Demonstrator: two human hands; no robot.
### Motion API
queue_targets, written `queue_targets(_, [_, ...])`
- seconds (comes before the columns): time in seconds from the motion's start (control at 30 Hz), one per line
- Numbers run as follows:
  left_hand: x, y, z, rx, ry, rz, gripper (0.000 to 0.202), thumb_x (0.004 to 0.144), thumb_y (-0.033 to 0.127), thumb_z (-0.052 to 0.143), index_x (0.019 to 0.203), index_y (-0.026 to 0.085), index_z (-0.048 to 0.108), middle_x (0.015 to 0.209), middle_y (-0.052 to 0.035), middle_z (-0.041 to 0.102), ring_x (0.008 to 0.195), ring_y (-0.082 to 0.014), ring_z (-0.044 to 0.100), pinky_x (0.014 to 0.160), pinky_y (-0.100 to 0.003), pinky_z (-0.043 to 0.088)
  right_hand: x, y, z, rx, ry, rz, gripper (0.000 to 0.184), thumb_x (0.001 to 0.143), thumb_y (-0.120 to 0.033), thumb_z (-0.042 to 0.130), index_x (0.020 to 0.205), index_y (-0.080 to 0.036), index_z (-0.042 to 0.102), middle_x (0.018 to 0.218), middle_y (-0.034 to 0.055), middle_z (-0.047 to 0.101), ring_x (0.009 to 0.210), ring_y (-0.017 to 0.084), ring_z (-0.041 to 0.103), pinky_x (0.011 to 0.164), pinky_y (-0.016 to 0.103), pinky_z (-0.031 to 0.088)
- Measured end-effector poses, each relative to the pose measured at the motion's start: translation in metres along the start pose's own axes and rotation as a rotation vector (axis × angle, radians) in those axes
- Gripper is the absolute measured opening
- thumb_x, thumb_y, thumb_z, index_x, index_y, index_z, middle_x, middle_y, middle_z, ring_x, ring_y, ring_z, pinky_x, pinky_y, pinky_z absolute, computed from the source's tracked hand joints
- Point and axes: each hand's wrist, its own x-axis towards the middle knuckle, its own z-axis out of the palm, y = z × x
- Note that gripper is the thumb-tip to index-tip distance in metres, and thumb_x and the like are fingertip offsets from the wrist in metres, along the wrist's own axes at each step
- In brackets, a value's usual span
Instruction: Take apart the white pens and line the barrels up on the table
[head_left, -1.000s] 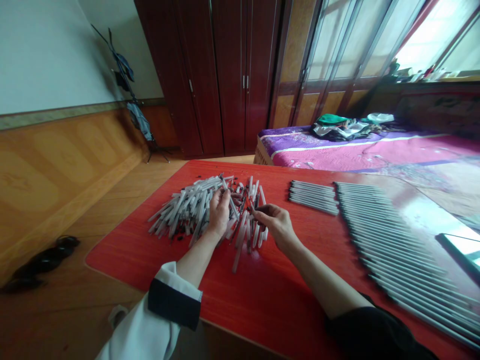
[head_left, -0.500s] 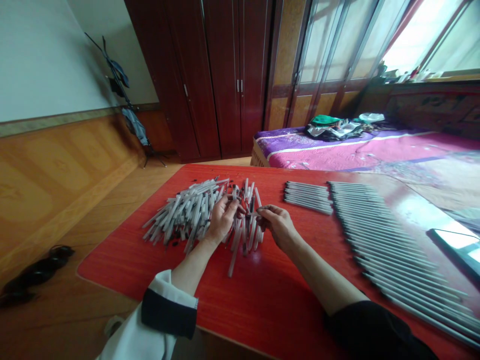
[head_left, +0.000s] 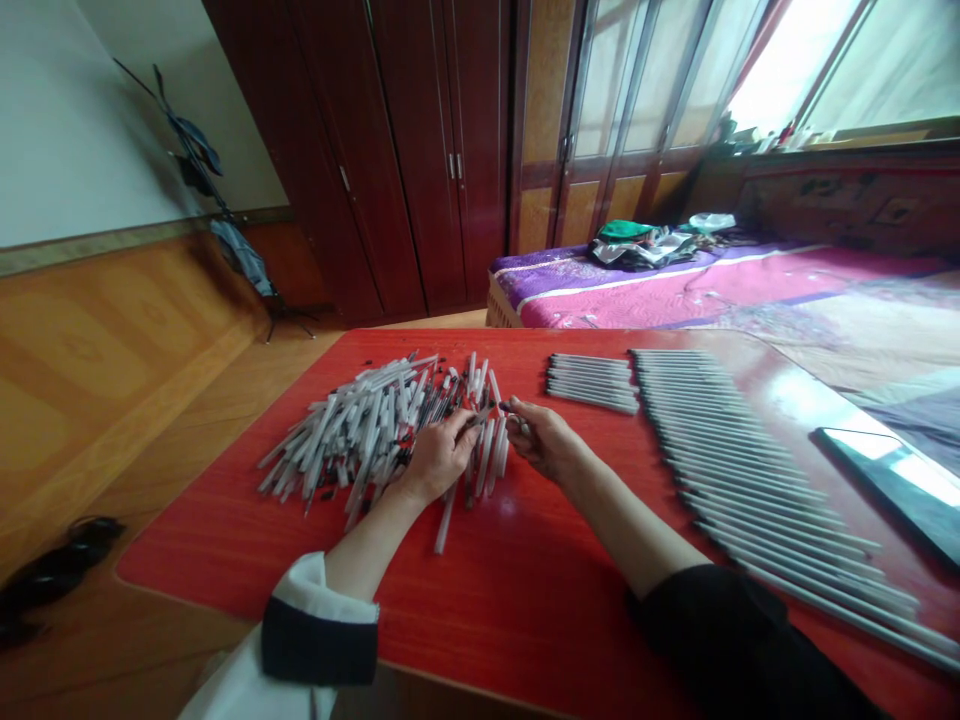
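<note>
A loose heap of white pen barrels and thin dark refills (head_left: pixel 360 425) lies on the red table (head_left: pixel 525 590). My left hand (head_left: pixel 437 457) rests at the heap's right edge, fingers curled around a thin pen part. My right hand (head_left: pixel 544 438) is just right of it, fingers pinched on a small dark-tipped pen piece. The two hands almost meet above the heap's right side. To the right lies a small row of assembled pens (head_left: pixel 592 381) and a long row of assembled pens (head_left: pixel 750 470) laid side by side.
A dark phone or tablet (head_left: pixel 892 485) lies at the table's right edge. Behind the table stands a bed with a purple and pink cover (head_left: pixel 675 290) and clothes on it. Dark wooden wardrobes (head_left: pixel 420 150) fill the back. A dark object (head_left: pixel 52 570) lies on the wooden floor at left.
My left hand has drawn back from over the heap toward my right hand, which stayed near the heap's right edge. The camera has swung a little to the right.
</note>
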Motion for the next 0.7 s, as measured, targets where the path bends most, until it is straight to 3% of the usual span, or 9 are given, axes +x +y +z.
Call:
queue_targets(0.17, [0.000, 0.001, 0.002, 0.029, -0.049, 0.014, 0.023, 0.088, 0.031, 0.044, 0.100, 0.018, 0.059, 0.079, -0.0040, 0.068, 0.069, -0.0147, 0.063, 0.060, -0.022, 0.040, -0.003, 0.004, 0.004, -0.158, -0.040, -0.224, 0.035, 0.063, -0.035, 0.070, 0.090, -0.015, 0.062, 0.043, -0.0088, 0.046, 0.031, 0.003, 0.031, 0.030, 0.016, 0.016])
queue_targets(0.53, [0.000, 0.000, 0.004, 0.116, -0.044, 0.047, 0.020, 0.088, 0.029, 0.045, 0.098, 0.020, 0.059, 0.082, -0.0037, 0.069, 0.077, -0.0170, 0.065, 0.065, -0.023, 0.043, 0.004, 0.015, 0.003, -0.420, 0.159, -0.422, 0.032, 0.065, -0.045, 0.065, 0.060, -0.014, 0.057, 0.042, -0.0045, 0.048, 0.032, 0.004, 0.034, 0.030, 0.019, 0.022])
queue_targets(0.7, [0.001, -0.002, 0.003, 0.166, -0.020, 0.022, 0.020, 0.088, 0.030, 0.045, 0.100, 0.020, 0.058, 0.082, -0.0040, 0.070, 0.077, -0.0180, 0.066, 0.064, -0.024, 0.044, 0.003, 0.014, 0.002, -0.329, 0.074, -0.400, 0.035, 0.067, -0.044, 0.065, 0.085, -0.014, 0.065, 0.047, -0.0050, 0.050, 0.033, 0.005, 0.035, 0.031, 0.018, 0.024])
